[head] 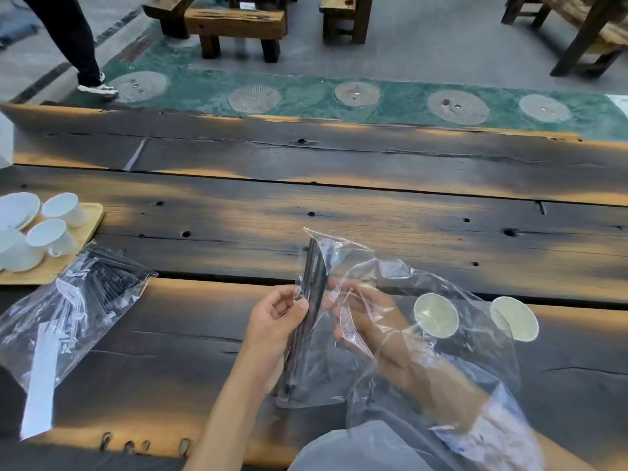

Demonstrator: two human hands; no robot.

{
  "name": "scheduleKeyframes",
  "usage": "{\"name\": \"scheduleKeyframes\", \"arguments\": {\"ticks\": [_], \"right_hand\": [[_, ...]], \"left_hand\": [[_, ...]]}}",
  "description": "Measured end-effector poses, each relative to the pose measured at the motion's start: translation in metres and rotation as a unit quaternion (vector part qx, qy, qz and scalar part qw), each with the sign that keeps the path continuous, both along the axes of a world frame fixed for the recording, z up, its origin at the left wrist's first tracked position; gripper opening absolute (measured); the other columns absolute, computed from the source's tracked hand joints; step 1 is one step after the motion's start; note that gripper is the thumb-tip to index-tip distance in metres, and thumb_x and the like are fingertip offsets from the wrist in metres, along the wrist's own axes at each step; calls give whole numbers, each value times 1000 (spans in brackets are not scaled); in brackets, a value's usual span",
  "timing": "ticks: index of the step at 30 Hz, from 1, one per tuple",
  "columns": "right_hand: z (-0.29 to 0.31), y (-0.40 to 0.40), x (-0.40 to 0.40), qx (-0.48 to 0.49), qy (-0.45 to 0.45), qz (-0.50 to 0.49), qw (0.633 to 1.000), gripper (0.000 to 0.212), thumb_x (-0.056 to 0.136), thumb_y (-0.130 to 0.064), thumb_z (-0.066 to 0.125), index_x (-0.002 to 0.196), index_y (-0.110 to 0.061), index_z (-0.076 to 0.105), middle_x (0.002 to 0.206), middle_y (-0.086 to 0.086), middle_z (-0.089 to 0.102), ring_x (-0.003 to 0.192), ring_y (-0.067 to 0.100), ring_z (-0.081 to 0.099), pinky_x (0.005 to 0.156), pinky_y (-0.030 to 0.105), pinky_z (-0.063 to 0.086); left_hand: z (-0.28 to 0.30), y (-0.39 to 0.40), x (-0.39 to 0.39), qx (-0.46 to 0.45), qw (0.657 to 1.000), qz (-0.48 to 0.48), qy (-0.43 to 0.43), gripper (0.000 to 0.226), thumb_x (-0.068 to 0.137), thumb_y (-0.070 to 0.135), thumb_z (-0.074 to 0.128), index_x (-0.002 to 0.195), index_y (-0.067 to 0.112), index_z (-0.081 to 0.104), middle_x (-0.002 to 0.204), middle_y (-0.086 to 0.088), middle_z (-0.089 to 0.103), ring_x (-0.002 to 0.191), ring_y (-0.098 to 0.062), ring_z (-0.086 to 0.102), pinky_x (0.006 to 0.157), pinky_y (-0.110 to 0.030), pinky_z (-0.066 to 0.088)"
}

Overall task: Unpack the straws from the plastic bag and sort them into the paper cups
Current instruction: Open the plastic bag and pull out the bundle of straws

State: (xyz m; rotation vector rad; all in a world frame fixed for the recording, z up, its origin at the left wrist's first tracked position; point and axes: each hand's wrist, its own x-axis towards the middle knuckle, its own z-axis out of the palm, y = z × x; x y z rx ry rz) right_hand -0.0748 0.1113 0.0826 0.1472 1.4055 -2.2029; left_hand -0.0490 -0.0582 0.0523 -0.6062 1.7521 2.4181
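**Straws Halfway Out of the Bag**

While the left hand (277, 321) curls its fingers and thumb around a bundle of black straws (311, 300), the right hand (360, 317) sits inside the clear plastic bag (424, 351), its fingers bent against the film; whether it pinches anything I cannot tell. Just right of it, two paper cups (436, 316) stand seen through the bag on the dark wooden table (373, 212). Farther left lies a second bag of straws (78, 300). Beyond it, white cups (63, 209) rest on a wooden tray (91, 219).
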Motion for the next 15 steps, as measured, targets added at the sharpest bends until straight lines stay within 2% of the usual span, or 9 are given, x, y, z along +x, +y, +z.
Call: {"name": "scheduleKeyframes", "arguments": {"ticks": [3, 5, 8, 9, 11, 13, 15], "right_hand": [[0, -3, 2, 34, 20, -2, 999, 44, 73, -18, 85, 112, -11, 67, 89, 12, 71, 58, 18, 64, 48, 25, 53], [-1, -6, 1, 96, 28, -3, 995, 39, 80, -17, 82, 113, -9, 63, 88, 17, 64, 52, 18, 60, 42, 23, 49], [-1, -11, 2, 132, 28, 2, 991, 24, 86, -20, 78, 106, -13, 67, 82, 16, 61, 51, 15, 59, 43, 21, 45], [-1, -12, 2, 136, 28, 5, 990, 17, 86, -22, 78, 100, -19, 69, 78, 13, 63, 53, 15, 59, 45, 22, 46], [-2, -12, 3, 129, 27, 6, 991, 12, 83, -27, 80, 90, -29, 70, 78, 10, 68, 65, 21, 62, 58, 31, 50], [-5, -9, 4, 106, 34, 11, 994, 21, 82, -27, 82, 97, -19, 69, 93, 20, 73, 82, 31, 69, 77, 43, 56], [-6, -6, 4, 108, 46, 22, 993, 18, 82, -25, 82, 93, -16, 71, 98, 25, 73, 89, 33, 72, 85, 46, 57]], "left_hand": [[0, 5, 0, 3, 1000, -1, 13, 12, 92, 5, 67, 104, 5, 67, 100, -13, 73, 93, -27, 68, 89, -44, 57], [-1, 8, 1, 11, 999, -15, 26, 6, 92, 10, 67, 97, 6, 68, 92, -10, 73, 87, -23, 69, 83, -39, 59], [-3, 13, 2, 15, 998, -44, 40, 20, 98, 19, 60, 95, 2, 70, 92, -25, 71, 82, -31, 68, 82, -48, 57], [-3, 15, 2, 7, 998, -43, 37, 21, 99, 18, 58, 93, 4, 72, 93, -28, 71, 81, -31, 68, 81, -48, 57], [-5, 15, 1, -32, 999, -33, 29, 20, 97, 13, 61, 88, 10, 78, 89, -23, 73, 78, -23, 67, 75, -36, 57], [-8, 13, 0, -64, 997, -38, 24, 15, 92, 11, 68, 84, 13, 80, 78, -13, 72, 66, -15, 60, 62, -25, 51], [-11, 10, -1, -75, 996, -42, 12, 8, 86, 13, 75, 80, 11, 80, 70, -12, 67, 61, -16, 52, 56, -25, 45]]}}
